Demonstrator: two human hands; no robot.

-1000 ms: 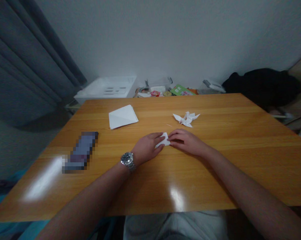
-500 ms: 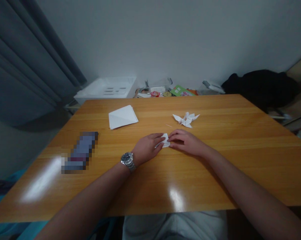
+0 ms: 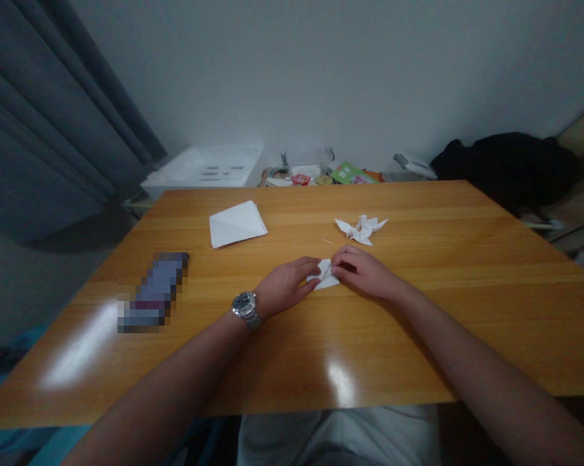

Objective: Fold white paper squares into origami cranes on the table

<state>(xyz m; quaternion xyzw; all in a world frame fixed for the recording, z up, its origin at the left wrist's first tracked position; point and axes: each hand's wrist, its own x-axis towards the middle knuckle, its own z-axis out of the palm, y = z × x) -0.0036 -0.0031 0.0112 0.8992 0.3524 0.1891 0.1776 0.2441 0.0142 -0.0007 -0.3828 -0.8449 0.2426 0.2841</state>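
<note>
A small folded piece of white paper [image 3: 326, 274] lies on the wooden table [image 3: 466, 259] between my hands. My left hand [image 3: 286, 285], with a metal wristwatch [image 3: 246, 307] on its wrist, pinches the paper's left side with curled fingers. My right hand [image 3: 364, 272] grips the right side, fingers bent over it. Both hands rest low on the tabletop. Just beyond them sits a finished white folded paper figure [image 3: 362, 228] with spread points.
A stack of white square paper sheets [image 3: 237, 224] lies at the far left of the table. A blurred dark object [image 3: 153, 293] lies to the left. Beyond the table are a white box [image 3: 207, 167], clutter on the floor and a dark bundle [image 3: 509, 165].
The paper has shifted slightly right and opened a little between my fingers. My right hand's fingers have curled up more over it. The view has dipped slightly.
</note>
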